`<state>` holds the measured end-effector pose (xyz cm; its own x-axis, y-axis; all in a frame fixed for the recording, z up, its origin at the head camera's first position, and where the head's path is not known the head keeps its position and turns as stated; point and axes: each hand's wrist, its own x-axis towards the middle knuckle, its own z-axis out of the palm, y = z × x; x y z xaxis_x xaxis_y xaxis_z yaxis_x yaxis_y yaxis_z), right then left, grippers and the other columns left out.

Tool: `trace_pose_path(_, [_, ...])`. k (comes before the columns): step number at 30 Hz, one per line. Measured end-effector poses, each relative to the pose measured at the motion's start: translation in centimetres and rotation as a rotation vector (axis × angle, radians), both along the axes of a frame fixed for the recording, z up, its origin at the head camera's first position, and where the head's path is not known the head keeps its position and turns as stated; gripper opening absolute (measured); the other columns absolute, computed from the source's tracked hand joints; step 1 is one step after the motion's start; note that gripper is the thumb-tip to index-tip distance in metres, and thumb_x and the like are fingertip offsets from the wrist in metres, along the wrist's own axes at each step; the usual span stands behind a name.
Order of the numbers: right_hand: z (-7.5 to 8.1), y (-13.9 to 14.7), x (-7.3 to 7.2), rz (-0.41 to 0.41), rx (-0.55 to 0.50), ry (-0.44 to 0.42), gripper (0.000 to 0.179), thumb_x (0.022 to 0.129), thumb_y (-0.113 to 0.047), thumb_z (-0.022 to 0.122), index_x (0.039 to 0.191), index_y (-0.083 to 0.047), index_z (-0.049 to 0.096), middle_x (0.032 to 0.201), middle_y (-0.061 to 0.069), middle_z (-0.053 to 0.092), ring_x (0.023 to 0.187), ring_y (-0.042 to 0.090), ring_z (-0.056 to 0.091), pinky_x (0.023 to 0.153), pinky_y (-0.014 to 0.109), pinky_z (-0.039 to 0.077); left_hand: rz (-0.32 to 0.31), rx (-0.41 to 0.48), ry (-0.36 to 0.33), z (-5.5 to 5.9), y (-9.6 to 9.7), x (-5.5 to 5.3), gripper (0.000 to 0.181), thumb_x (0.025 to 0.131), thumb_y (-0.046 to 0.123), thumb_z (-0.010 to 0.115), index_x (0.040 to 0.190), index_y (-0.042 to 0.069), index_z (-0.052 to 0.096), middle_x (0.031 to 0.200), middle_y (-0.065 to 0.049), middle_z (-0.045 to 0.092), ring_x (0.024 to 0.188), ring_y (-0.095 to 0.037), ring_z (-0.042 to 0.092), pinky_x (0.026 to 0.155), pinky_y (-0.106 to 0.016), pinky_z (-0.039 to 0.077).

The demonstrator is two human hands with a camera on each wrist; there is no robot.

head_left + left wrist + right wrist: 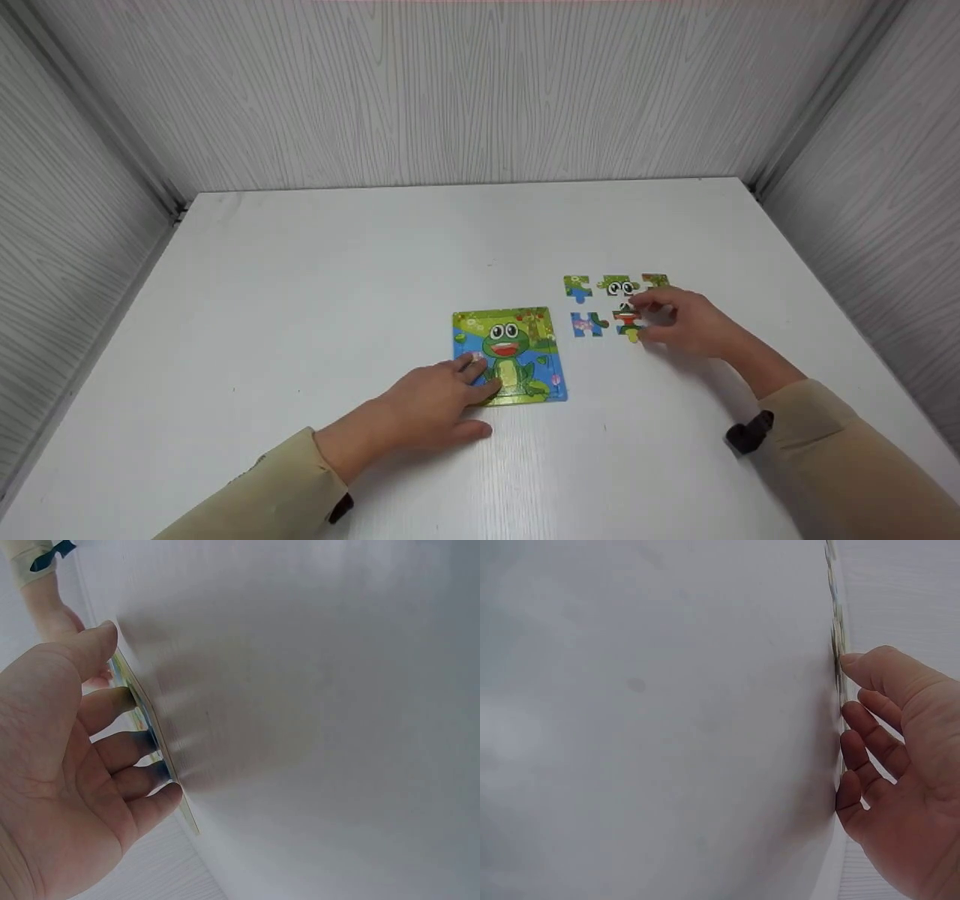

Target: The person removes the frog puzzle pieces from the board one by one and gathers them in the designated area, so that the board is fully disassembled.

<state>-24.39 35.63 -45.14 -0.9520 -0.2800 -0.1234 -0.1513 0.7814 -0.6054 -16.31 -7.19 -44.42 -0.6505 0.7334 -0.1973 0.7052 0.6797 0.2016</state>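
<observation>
A square frog picture puzzle (540, 375) lies on the white table, with the left hand (431, 405) resting its fingers on its lower left part. The left thumb is spread onto the table below the board. Just to the right, loose puzzle pieces lie in two rows. The right hand (686, 322) holds the frog-mouth puzzle piece (627, 321) at its right side between thumb and index finger. Its other fingers curl beside the thumb in the right wrist view, where the pieces (838, 630) show only edge-on. The board (146, 709) is also seen edge-on in the left wrist view.
Above the held piece lies the frog-eyes piece (619, 286). A green and blue corner piece (576, 288) and a pink and blue piece (586, 325) lie left of these. Another piece (656, 280) is partly behind the right hand. White wood-grain panels (465, 90) enclose the table (300, 262).
</observation>
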Motion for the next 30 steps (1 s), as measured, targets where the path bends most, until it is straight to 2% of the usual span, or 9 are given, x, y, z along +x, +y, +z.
trace_pose_path(9, [0.3, 0.1, 0.0, 0.002, -0.005, 0.013, 0.051, 0.095, -0.017, 0.079, 0.143, -0.010, 0.064, 0.134, 0.010, 0.066, 0.120, 0.030, 0.055, 0.103, 0.051, 0.045, -0.005, 0.010, -0.017, 0.0, 0.1, -0.1, 0.064, 0.105, 0.052, 0.060, 0.159, 0.017, 0.053, 0.166, -0.015, 0.043, 0.155, -0.034, 0.038, 0.116, -0.050, 0.044])
trace_pose_path(16, [1.6, -1.4, -0.1, 0.021, -0.030, 0.069, 0.051, 0.095, -0.026, 0.083, 0.141, -0.010, 0.067, 0.135, 0.009, 0.068, 0.122, 0.030, 0.057, 0.102, 0.050, 0.045, 0.003, -0.003, -0.026, 0.0, 0.1, -0.1, 0.065, 0.106, 0.054, 0.059, 0.159, 0.018, 0.052, 0.166, -0.014, 0.042, 0.156, -0.033, 0.036, 0.117, -0.051, 0.044])
trace_pose_path(25, [2.3, -6.6, 0.4, 0.169, -0.100, 0.082, 0.053, 0.092, -0.027, 0.087, 0.138, -0.008, 0.070, 0.132, 0.007, 0.070, 0.123, 0.032, 0.061, 0.101, 0.053, 0.050, 0.010, -0.006, -0.035, 0.3, 0.1, 0.0, 0.066, 0.106, 0.055, 0.058, 0.160, 0.018, 0.051, 0.167, -0.014, 0.041, 0.156, -0.034, 0.035, 0.118, -0.051, 0.042])
trace_pose_path(30, [2.1, -9.3, 0.7, 0.239, -0.080, 0.070, 0.051, 0.091, -0.027, 0.087, 0.137, -0.010, 0.071, 0.134, 0.005, 0.069, 0.125, 0.030, 0.062, 0.103, 0.055, 0.050, 0.009, 0.009, -0.030, 0.3, 0.1, -0.1, 0.064, 0.105, 0.052, 0.061, 0.158, 0.017, 0.053, 0.165, -0.015, 0.043, 0.155, -0.035, 0.037, 0.117, -0.051, 0.044])
